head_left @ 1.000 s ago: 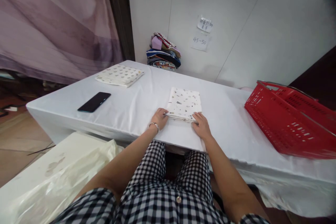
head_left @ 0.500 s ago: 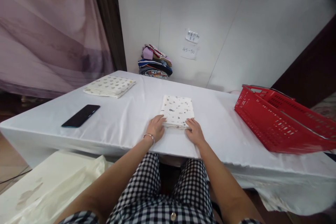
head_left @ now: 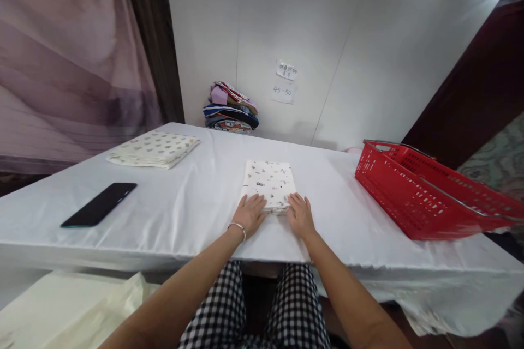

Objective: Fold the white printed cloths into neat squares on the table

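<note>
"State of the grip?"

"Left hand [head_left: 250, 215], a silvery bracelet [head_left: 241, 227] at its wrist: open, fingers extended over the near left corner of a white, rectangular, folded cloth [head_left: 270, 181]. Right hand [head_left: 301, 215]: fingertips on the near right corner. Whether they pinch it, I cannot tell from here."

"Condition of the cloth?"

"Squared off, top face smooth, printed with small, scattered grey and dark motifs. Several layers show along the near edge, between the hands. It lies flat near the front of a table covered in glossy white fabric [head_left: 327, 212]."

"Surroundings?"

"On the person's left, a flat black phone [head_left: 99, 205]; beyond that, a cream folded cloth [head_left: 158, 148] with rows of grey motifs, its layers less even. Well apart on the right, a red perforated basket [head_left: 413, 193], with metal handles. By the far edge, a stack of multicoloured folded textiles [head_left: 231, 112] against the pale wall [head_left: 307, 22]."

"Wall markings?"

"Handwritten white paper [head_left: 283, 92], reading 45-50."
</note>
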A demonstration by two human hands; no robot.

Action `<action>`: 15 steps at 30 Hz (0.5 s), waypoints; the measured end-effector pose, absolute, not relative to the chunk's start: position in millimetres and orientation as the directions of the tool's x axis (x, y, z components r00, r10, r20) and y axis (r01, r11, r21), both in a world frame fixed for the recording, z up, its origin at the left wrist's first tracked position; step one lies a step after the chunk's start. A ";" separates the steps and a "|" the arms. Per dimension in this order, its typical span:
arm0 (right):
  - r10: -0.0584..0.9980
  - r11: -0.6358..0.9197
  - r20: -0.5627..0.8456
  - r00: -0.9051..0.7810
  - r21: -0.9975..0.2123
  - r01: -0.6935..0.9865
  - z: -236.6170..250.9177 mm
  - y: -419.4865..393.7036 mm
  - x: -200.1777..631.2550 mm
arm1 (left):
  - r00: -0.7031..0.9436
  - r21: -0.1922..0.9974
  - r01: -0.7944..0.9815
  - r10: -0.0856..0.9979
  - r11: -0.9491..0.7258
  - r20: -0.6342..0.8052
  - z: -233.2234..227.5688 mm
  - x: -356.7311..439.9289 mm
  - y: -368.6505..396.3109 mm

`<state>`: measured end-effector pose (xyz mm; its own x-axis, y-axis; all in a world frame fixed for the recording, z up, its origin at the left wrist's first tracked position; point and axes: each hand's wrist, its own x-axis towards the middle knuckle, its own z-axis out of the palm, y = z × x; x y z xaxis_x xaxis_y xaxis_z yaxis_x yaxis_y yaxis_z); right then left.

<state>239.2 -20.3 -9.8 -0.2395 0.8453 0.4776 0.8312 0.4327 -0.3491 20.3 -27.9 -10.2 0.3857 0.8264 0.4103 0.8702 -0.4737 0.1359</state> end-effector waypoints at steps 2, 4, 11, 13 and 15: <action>0.832 0.454 0.500 -0.238 -0.368 0.812 2.7 -15.4 232.3 | 0.408 0.116 0.870 0.833 -0.478 0.374 -12.0 24.9 -26.7; 0.808 0.498 0.530 -0.256 -0.383 0.778 17.1 -4.7 224.2 | 0.408 0.110 0.874 0.837 -0.474 0.365 -13.7 26.9 -26.7; 0.958 0.259 0.234 -0.164 -0.468 0.845 19.5 54.0 220.3 | 0.426 0.091 0.871 0.836 -0.482 0.345 -19.7 22.0 -23.2; 0.983 0.183 0.117 -0.144 -0.498 0.847 7.5 62.6 227.6 | 0.424 0.094 0.874 0.842 -0.477 0.334 -21.1 22.0 -20.3; 0.983 0.184 0.098 -0.156 -0.518 0.835 -1.7 65.7 235.1 | 0.420 0.104 0.874 0.846 -0.474 0.329 -21.3 23.1 -18.7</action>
